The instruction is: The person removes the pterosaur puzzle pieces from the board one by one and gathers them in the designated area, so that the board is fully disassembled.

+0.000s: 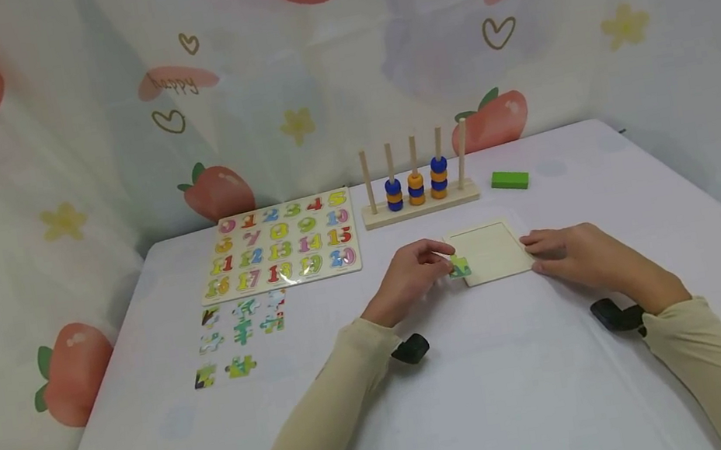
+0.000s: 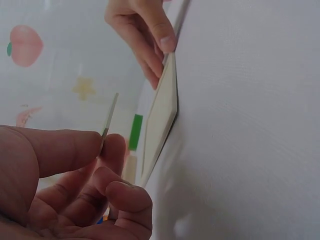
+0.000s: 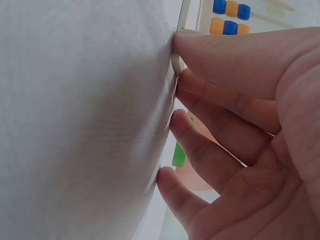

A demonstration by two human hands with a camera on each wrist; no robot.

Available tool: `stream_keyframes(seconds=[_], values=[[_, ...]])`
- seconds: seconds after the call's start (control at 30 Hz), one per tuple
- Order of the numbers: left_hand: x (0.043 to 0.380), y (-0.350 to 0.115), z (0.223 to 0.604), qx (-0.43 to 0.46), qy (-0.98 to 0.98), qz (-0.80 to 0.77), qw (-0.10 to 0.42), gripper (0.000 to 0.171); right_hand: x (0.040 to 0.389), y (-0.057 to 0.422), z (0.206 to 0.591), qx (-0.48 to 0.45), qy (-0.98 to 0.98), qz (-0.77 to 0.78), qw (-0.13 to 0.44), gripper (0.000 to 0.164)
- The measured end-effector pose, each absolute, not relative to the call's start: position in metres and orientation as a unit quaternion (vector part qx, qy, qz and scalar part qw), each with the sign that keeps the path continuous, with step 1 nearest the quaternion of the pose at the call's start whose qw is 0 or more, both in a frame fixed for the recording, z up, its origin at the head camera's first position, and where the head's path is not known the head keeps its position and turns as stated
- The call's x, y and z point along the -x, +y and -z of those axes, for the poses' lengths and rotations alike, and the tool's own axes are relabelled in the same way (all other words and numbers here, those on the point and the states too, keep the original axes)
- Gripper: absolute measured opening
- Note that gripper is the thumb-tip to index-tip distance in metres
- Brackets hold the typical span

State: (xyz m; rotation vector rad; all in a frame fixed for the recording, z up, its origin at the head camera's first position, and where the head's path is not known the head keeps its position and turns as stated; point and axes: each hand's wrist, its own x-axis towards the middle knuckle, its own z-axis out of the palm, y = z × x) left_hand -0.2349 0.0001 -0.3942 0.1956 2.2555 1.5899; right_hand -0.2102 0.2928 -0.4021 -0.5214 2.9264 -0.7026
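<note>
My left hand (image 1: 416, 273) pinches a small green jigsaw piece (image 1: 460, 266) between thumb and fingers, at the left side of a shallow wooden puzzle tray (image 1: 494, 251). In the left wrist view the piece (image 2: 110, 112) is seen edge-on, raised off the cloth. The tray's visible inside is bare pale wood. At its right edge, my right hand (image 1: 570, 251) holds the tray with thumb and index finger. The right wrist view shows that thumb on the tray's edge (image 3: 176, 64), while the other fingertips (image 3: 181, 119) rest on the cloth.
Several loose jigsaw pieces (image 1: 243, 332) lie on the left of the white table (image 1: 472, 396), below a number board (image 1: 270, 264). Behind the tray stands a wooden peg stand (image 1: 424, 210) with blue and orange beads. A green block (image 1: 510, 180) lies at the back right.
</note>
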Motion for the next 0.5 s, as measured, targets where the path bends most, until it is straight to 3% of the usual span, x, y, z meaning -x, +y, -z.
stream_keyframes(seconds=[0.5], values=[[0.223,-0.037,0.391,-0.076,0.797,-0.574,0.173,0.019,0.211,0.293,0.403,0.174,0.958,0.224,0.041,0.045]])
